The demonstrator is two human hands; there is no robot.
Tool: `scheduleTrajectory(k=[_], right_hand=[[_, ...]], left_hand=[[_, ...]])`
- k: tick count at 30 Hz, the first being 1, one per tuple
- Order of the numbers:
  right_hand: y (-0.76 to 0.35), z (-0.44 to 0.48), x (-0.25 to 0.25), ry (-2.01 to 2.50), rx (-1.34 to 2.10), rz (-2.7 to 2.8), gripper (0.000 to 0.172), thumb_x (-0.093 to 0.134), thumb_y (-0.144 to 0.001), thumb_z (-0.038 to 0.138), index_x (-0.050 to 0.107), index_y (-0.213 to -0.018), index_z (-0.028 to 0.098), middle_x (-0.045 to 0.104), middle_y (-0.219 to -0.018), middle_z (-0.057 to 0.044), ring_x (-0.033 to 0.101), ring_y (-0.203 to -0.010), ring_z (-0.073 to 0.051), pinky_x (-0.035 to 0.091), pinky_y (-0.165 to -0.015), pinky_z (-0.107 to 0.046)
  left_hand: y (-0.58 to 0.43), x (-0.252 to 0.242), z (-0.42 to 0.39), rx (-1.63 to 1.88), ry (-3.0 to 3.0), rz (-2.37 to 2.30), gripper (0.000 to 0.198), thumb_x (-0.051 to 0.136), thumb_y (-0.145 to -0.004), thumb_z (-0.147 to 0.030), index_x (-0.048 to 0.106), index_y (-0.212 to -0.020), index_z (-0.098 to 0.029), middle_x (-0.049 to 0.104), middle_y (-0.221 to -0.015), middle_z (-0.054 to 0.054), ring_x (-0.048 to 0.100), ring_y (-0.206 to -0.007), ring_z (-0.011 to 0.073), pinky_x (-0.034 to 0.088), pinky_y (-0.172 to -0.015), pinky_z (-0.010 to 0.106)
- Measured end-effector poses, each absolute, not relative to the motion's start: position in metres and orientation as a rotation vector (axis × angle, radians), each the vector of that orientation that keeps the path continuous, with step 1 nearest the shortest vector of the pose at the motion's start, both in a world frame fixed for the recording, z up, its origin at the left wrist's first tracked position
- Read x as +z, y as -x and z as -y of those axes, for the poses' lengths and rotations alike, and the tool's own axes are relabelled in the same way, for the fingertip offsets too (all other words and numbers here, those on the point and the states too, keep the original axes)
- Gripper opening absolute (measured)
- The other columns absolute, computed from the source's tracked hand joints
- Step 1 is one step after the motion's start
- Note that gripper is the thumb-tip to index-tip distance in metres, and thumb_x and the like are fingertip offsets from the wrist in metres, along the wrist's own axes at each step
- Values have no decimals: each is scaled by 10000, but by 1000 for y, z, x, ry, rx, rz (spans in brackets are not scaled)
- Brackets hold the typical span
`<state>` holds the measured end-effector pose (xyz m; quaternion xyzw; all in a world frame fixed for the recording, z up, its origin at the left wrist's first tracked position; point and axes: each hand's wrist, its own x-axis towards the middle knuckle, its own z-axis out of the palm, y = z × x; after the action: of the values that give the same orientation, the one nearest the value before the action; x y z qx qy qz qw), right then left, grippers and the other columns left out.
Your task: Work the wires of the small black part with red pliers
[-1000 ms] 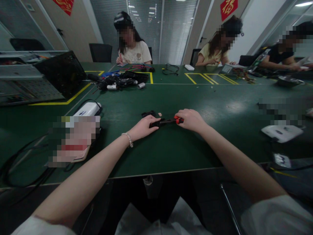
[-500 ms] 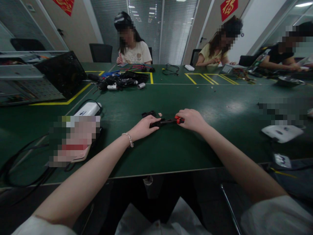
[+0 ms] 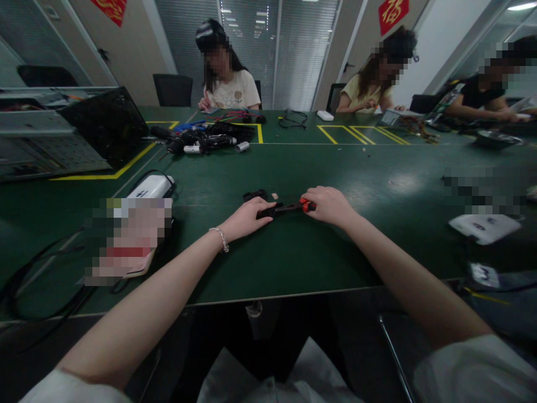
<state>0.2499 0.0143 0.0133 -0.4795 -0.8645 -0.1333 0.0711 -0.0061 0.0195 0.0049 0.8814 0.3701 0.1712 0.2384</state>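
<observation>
My right hand (image 3: 329, 206) is closed round the red handles of a pair of pliers (image 3: 291, 207), whose dark, narrow jaws point left. My left hand (image 3: 250, 217) pinches a small black part (image 3: 268, 212) between thumb and fingers, low over the green table. The tips of the pliers meet this part at its right end; whether they grip it I cannot tell. Just beyond my left hand lies another small black piece (image 3: 254, 195). A tiny pale pink scrap (image 3: 274, 196) rests beside it.
To the left are a white device (image 3: 147, 189) with black cables and a blurred-out phone-like slab (image 3: 140, 240). An opened computer case (image 3: 50, 140) stands behind them. A heap of cables (image 3: 205, 137) lies further back. Another white device (image 3: 482, 228) sits at right. Several people work across the table (image 3: 356, 263).
Both hands, the pliers and the black part stay in nearly the same place. At the far right, a co-worker's hands have shifted slightly.
</observation>
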Motion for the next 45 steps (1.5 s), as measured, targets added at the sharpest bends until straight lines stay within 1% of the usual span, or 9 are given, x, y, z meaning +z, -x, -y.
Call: scheduleTrajectory(k=[14,28,33,45], right_hand=[[-250,-14,14,1446,-387,2601,237,484,-759,302,619,-920,192,628,-857,-56,534,-759,-178,373,-632,-293],[-250,-15,12,1436,-406,2607,240,487,-756,304,613,-922,185,620,-855,-45,529,-753,-174,378,-636,-291],[-249,-15,13,1441,-398,2607,240,484,-751,296,610,-922,185,621,-861,-49,530,-756,-175,375,-634,-292],[-250,-15,12,1444,-399,2599,233,486,-760,303,610,-917,182,618,-856,-48,528,-759,-174,377,-636,-290]], left_hand=[[6,8,-18,443,-2390,-1035,437,517,-839,-269,471,-1266,-188,523,-1150,72,520,-1009,186,407,-912,332],[7,3,-21,463,-2417,-1017,442,511,-846,-289,457,-1277,-210,527,-1135,65,519,-1002,187,408,-903,342],[7,3,-21,477,-2422,-1014,443,523,-839,-260,463,-1273,-193,524,-1148,72,520,-1002,183,407,-910,332],[6,4,-20,472,-2421,-1014,435,523,-841,-266,469,-1267,-201,527,-1151,65,518,-1015,180,402,-921,327]])
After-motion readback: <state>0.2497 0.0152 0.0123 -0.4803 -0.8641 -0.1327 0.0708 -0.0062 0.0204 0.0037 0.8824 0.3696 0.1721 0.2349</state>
